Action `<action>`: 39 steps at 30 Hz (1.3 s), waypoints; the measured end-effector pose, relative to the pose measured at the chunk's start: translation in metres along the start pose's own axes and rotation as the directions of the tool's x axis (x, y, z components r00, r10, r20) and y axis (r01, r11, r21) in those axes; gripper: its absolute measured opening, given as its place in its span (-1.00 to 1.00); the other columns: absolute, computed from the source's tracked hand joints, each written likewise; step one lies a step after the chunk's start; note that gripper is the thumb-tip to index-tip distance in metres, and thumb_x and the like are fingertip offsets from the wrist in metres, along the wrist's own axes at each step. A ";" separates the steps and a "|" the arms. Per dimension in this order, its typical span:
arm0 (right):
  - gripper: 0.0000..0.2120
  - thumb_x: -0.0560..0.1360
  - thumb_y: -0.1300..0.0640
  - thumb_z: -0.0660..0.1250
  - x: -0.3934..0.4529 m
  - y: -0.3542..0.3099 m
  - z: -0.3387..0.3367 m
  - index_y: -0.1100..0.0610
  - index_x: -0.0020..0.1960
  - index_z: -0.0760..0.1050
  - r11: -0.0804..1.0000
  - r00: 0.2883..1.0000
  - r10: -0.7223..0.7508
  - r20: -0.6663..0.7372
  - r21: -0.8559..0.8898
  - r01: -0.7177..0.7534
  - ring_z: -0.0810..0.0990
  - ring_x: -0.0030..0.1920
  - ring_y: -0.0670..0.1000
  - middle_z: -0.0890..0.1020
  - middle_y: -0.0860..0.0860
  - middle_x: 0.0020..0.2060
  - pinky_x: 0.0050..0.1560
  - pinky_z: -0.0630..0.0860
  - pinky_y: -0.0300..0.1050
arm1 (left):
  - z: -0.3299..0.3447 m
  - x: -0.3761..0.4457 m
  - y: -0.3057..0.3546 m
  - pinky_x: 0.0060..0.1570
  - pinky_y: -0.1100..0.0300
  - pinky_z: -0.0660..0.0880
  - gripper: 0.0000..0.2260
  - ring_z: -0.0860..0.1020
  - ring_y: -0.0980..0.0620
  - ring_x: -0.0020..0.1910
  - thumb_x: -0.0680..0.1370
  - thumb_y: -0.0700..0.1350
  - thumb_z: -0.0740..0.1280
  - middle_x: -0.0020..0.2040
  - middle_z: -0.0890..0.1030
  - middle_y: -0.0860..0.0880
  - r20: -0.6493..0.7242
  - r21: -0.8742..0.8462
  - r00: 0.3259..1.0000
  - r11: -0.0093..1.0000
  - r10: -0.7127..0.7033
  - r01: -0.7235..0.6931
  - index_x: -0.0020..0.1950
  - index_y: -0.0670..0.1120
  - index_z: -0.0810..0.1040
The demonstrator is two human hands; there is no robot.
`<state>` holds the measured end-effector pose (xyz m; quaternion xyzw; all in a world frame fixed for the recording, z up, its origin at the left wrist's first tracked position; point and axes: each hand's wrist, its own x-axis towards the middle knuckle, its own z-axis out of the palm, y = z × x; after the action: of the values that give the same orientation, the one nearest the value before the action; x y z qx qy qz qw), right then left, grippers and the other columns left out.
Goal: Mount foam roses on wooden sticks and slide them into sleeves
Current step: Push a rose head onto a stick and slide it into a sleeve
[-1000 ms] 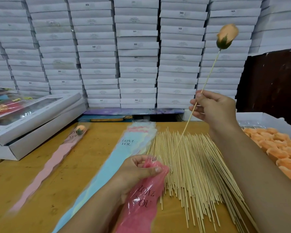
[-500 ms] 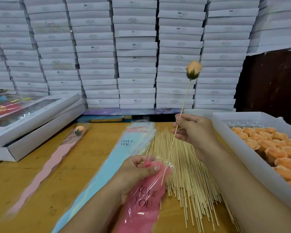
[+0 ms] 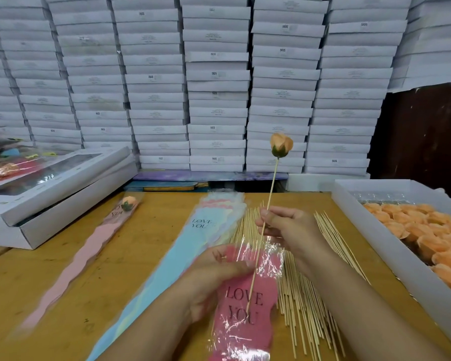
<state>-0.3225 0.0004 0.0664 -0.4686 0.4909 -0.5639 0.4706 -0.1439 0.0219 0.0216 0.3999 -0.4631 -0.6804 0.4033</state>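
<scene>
Head view: right hand pinches the thin wooden stick topped by a peach foam rose; left hand grips the pink cellophane sleeve. The stick's tip now sits deeper inside.

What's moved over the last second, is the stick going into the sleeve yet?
Yes. The right hand, pinching the stick, came down and leftward, carrying the rose lower; the stick's bottom end now lies inside the pink sleeve, over its printed words. Unchanged: the left hand holds the sleeve mouth, and the loose sticks, sleeve stack and tray of roses lie as before.
</scene>
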 end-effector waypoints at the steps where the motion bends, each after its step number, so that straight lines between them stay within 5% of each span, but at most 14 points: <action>1: -0.79 0.52 0.11 0.45 -0.001 0.000 0.000 0.10 0.14 0.59 1.000 1.000 0.000 0.002 -0.005 0.000 0.69 -0.24 -0.08 0.75 -0.02 -0.19 -0.20 0.51 -0.15 | 0.000 -0.001 0.000 0.06 -0.16 0.63 -0.53 0.68 -0.26 -0.01 0.32 -0.26 0.62 0.10 0.66 -0.34 0.002 0.016 1.000 1.000 0.002 -0.002 0.19 -0.27 0.61; 6: -0.88 0.50 0.06 0.45 -0.007 0.008 -0.002 -0.02 0.03 0.61 0.995 0.997 -0.001 0.082 -0.102 0.009 0.70 -0.15 -0.08 0.75 -0.06 -0.17 -0.07 0.58 -0.04 | 0.005 -0.003 0.000 0.22 -0.36 0.49 -0.47 0.62 -0.27 -0.03 0.19 -0.24 0.69 0.01 0.68 -0.31 -0.014 0.046 1.000 0.999 -0.003 0.004 0.12 -0.23 0.65; 10: -0.69 0.49 0.11 0.46 -0.005 0.003 -0.003 -0.03 0.22 0.53 0.995 0.997 -0.069 0.043 -0.074 0.072 0.73 -0.13 -0.03 0.74 -0.02 -0.11 -0.20 0.65 -0.11 | 0.005 -0.006 0.000 0.19 -0.25 0.55 -0.48 0.64 -0.24 -0.04 0.28 -0.31 0.61 0.03 0.69 -0.30 -0.001 0.060 1.000 0.998 -0.031 0.031 0.22 -0.21 0.62; 13: -0.55 0.54 0.18 0.39 0.001 -0.008 -0.007 -0.25 0.29 0.40 0.988 0.988 -0.154 0.027 0.005 0.154 0.71 -0.05 0.00 0.72 0.01 -0.04 -0.20 0.60 -0.15 | 0.005 -0.008 -0.002 0.02 -0.08 0.64 -0.52 0.68 -0.16 -0.13 0.31 -0.37 0.59 -0.02 0.71 -0.24 0.018 0.065 0.999 0.997 -0.036 0.035 0.20 -0.20 0.63; 15: -0.66 0.59 0.18 0.32 0.003 -0.013 -0.007 -0.22 0.23 0.49 0.981 0.981 -0.191 0.045 -0.027 0.192 0.69 0.00 -0.02 0.71 -0.02 0.02 -0.17 0.58 -0.15 | 0.005 -0.009 -0.003 -0.10 0.00 0.65 -0.56 0.69 -0.14 -0.15 0.34 -0.40 0.57 -0.05 0.71 -0.23 0.015 0.064 0.999 0.997 -0.044 0.043 0.18 -0.22 0.61; 17: -0.78 0.63 0.14 0.26 0.001 -0.013 -0.005 -0.14 0.11 0.59 0.977 0.979 -0.189 0.083 -0.080 0.195 0.67 0.04 -0.04 0.70 -0.08 0.07 -0.15 0.58 -0.20 | 0.005 -0.010 -0.002 -0.01 -0.08 0.65 -0.55 0.68 -0.19 -0.08 0.36 -0.41 0.55 -0.01 0.71 -0.26 -0.003 0.057 0.999 0.997 -0.049 0.049 0.21 -0.23 0.57; 19: -0.79 0.64 0.08 0.23 -0.004 -0.009 -0.004 -0.12 0.04 0.64 0.973 0.975 -0.183 0.125 -0.121 0.198 0.65 0.07 -0.07 0.70 -0.17 0.03 -0.09 0.56 -0.18 | 0.005 -0.010 0.001 0.13 -0.20 0.59 -0.52 0.65 -0.24 -0.02 0.37 -0.40 0.55 0.04 0.69 -0.30 -0.011 0.036 0.999 0.998 -0.051 0.051 0.25 -0.26 0.55; 22: -0.78 0.63 0.01 0.22 -0.014 0.002 -0.002 -0.16 0.04 0.65 0.960 0.969 -0.171 0.180 -0.191 0.205 0.62 0.05 -0.18 0.69 -0.26 0.00 0.00 0.51 -0.16 | 0.005 -0.010 0.004 0.00 -0.09 0.63 -0.57 0.67 -0.19 -0.13 0.38 -0.39 0.54 -0.03 0.69 -0.27 0.005 -0.013 1.000 1.000 -0.020 0.020 0.23 -0.27 0.58; 27: -0.75 0.64 0.02 0.19 -0.030 0.019 0.000 -0.18 0.06 0.64 0.954 0.954 -0.141 0.265 -0.222 0.202 0.61 0.07 -0.31 0.68 -0.30 0.04 -0.13 0.50 -0.47 | 0.005 -0.011 0.005 -0.13 0.02 0.64 -0.55 0.68 -0.16 -0.18 0.35 -0.39 0.54 -0.03 0.68 -0.28 0.039 -0.083 0.999 0.997 -0.004 0.007 0.22 -0.30 0.59; 32: -0.75 0.65 0.03 0.19 -0.025 0.011 -0.002 -0.14 0.17 0.61 0.966 0.967 -0.163 0.198 -0.167 0.197 0.64 0.10 -0.15 0.68 -0.24 0.07 0.01 0.53 -0.17 | 0.005 -0.012 0.002 -0.17 -0.01 0.65 -0.49 0.65 -0.13 -0.23 0.33 -0.42 0.54 -0.11 0.67 -0.22 0.091 -0.061 0.995 0.997 -0.044 0.050 0.27 -0.27 0.58; 35: -0.76 0.64 0.03 0.19 -0.020 0.003 -0.007 -0.13 0.14 0.62 0.974 0.972 -0.167 0.165 -0.127 0.189 0.64 0.11 -0.08 0.69 -0.22 0.07 -0.03 0.53 -0.15 | 0.003 -0.012 0.001 -0.16 -0.02 0.65 -0.53 0.64 -0.13 -0.21 0.35 -0.44 0.52 -0.10 0.67 -0.21 0.101 -0.039 0.992 0.996 -0.072 0.076 0.24 -0.24 0.60; 39: -0.66 0.36 -0.35 0.28 -0.025 0.003 -0.013 -0.22 -0.05 0.69 0.971 0.969 -0.154 0.195 -0.152 0.185 0.63 0.08 -0.17 0.70 -0.20 0.03 0.10 0.51 -0.04 | 0.004 -0.012 0.004 0.16 -0.18 0.58 -0.46 0.63 -0.22 -0.01 0.31 -0.37 0.56 0.05 0.67 -0.28 0.080 -0.006 0.993 0.996 -0.083 0.084 0.28 -0.24 0.58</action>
<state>-0.3318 0.0267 0.0606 -0.5967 0.4501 -0.5132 0.4219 -0.1422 0.0334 0.0281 0.3894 -0.4587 -0.7142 0.3576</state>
